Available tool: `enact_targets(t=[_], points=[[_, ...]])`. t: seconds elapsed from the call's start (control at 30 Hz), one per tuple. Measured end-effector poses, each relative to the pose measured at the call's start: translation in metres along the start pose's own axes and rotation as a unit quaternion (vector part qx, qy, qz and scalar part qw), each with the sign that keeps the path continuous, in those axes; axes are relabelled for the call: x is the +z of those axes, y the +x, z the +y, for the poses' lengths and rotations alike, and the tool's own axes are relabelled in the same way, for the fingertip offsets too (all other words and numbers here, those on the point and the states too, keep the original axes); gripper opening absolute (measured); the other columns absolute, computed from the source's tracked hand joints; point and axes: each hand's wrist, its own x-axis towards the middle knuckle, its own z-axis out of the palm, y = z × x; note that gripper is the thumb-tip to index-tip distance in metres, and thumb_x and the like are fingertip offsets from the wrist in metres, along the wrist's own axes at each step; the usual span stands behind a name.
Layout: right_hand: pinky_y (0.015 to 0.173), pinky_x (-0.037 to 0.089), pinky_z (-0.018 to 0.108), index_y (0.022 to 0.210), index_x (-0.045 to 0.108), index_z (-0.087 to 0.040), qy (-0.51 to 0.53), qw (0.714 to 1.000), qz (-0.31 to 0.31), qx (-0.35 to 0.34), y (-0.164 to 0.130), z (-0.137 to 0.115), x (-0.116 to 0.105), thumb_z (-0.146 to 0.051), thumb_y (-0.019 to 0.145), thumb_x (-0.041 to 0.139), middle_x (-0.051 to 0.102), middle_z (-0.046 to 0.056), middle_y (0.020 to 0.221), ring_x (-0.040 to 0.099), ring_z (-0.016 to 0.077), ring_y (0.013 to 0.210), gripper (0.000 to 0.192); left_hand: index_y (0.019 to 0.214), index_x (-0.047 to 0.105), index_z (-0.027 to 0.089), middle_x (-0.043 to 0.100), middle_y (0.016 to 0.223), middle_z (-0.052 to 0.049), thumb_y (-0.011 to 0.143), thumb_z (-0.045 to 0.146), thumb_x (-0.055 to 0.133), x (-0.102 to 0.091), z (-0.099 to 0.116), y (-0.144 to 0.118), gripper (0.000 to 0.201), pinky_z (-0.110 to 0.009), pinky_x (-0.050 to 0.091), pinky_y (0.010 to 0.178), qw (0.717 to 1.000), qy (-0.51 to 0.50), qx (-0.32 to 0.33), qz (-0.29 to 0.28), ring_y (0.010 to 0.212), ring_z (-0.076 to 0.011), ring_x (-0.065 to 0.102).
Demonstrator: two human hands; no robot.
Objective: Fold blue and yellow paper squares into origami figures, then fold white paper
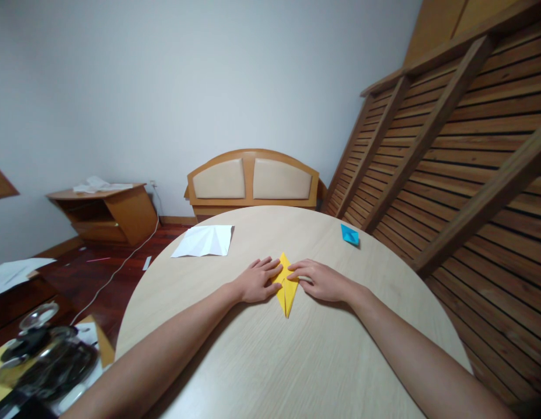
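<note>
A yellow folded paper (pixel 286 290) lies on the round table in front of me, in a long diamond shape with a slit down its near half. My left hand (pixel 260 280) rests flat and open at its left side, fingers spread and fingertips over the edge. From the right, my right hand (pixel 321 279) reaches onto the paper with bent fingers, its tips touching the surface and the thumb apart from them. It looks open; no grip on the paper shows.
On the pale wooden table (pixel 253 366) lie a creased white sheet (pixel 204 241) at the far left and a blue folded paper (pixel 350 234) at the far right. A glass pot (pixel 56 361) stands lower left. Wooden slats (pixel 471 174) lean along the right side.
</note>
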Motion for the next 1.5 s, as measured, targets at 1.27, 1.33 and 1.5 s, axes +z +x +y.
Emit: enact_targets(t=[1.27,1.33,1.5], points=[[0.107,0.042,0.040,0.114,0.073,-0.025,-0.003,1.000,-0.011,0.012,-0.0019,0.0038,-0.0024,-0.014,0.083,0.054,0.064,0.007,0.129,0.056,0.0239,0.122,0.037,0.141,0.052,0.027,0.042,0.152,-0.012,0.096,0.042,0.050,-0.0054,0.0031,0.0009,0.048,-0.048,0.030,0.115,0.996,-0.014,0.081,0.024,0.140,-0.0307,0.038],[0.107,0.042,0.040,0.112,0.073,-0.024,-0.004,1.000,-0.008,0.017,-0.0021,0.0044,-0.0039,-0.016,0.085,0.055,0.065,0.008,0.128,0.057,0.0240,0.122,0.033,0.142,0.052,0.027,0.042,0.152,-0.012,0.096,0.042,0.050,-0.0053,0.0032,0.0005,0.048,-0.048,0.030,0.115,0.997,-0.013,0.079,0.023,0.140,-0.0310,0.038],[0.105,0.043,0.039,0.108,0.074,-0.024,0.002,1.000,-0.008,0.018,-0.0031,0.0046,-0.0092,-0.018,0.084,0.056,0.065,0.008,0.127,0.058,0.0239,0.120,0.030,0.141,0.053,0.027,0.041,0.152,-0.011,0.096,0.042,0.050,-0.0037,0.0018,-0.0005,0.047,-0.049,0.031,0.115,0.997,-0.017,0.072,0.023,0.141,-0.0318,0.038]])
